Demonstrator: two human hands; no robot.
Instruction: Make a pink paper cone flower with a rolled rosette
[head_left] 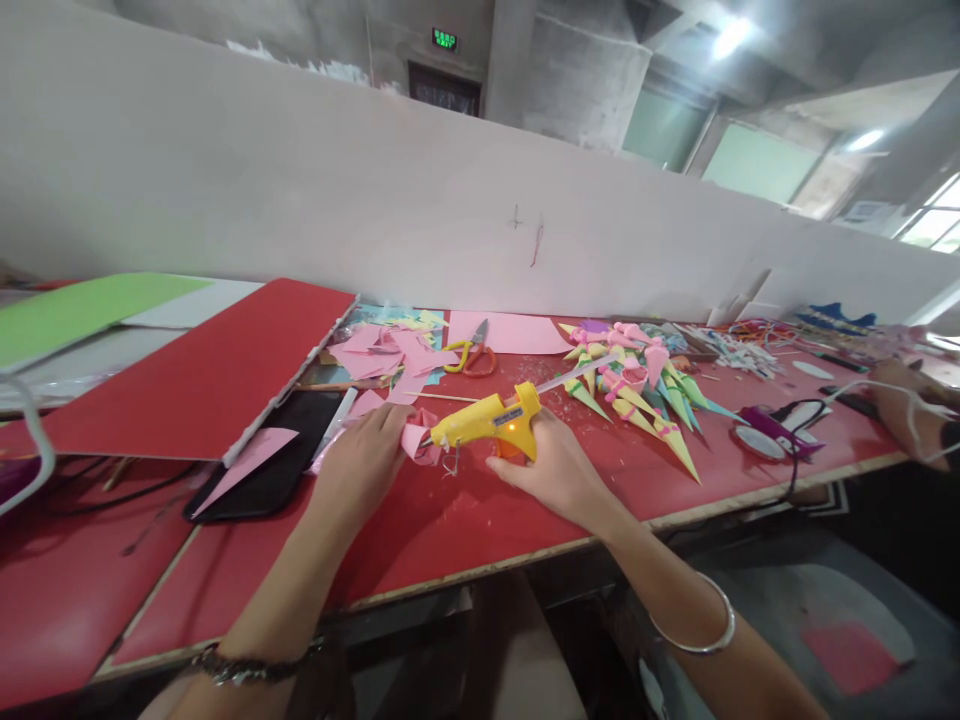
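My right hand (559, 465) is closed around the handle of a yellow hot glue gun (480, 420), with a clear glue stick (574, 373) poking out of its back end. An orange light glows on its body. The nozzle points left and meets a folded piece of pink paper (421, 440). That paper sits in the closed fingers of my left hand (360, 465); part of it is hidden by the fingers. Thin glue strings hang under the nozzle. Just behind my hands lie scissors (471, 355) with yellow and red handles, beside a heap of pink paper scraps (390, 350).
Several pastel paper cones (637, 385) with pink trim are piled to the right. A red board (202, 370) and a black tray (262, 490) occupy the left. Farther right are a purple device (780, 432) with a cord and another person's arm (911, 405). A white partition (420, 200) stands behind.
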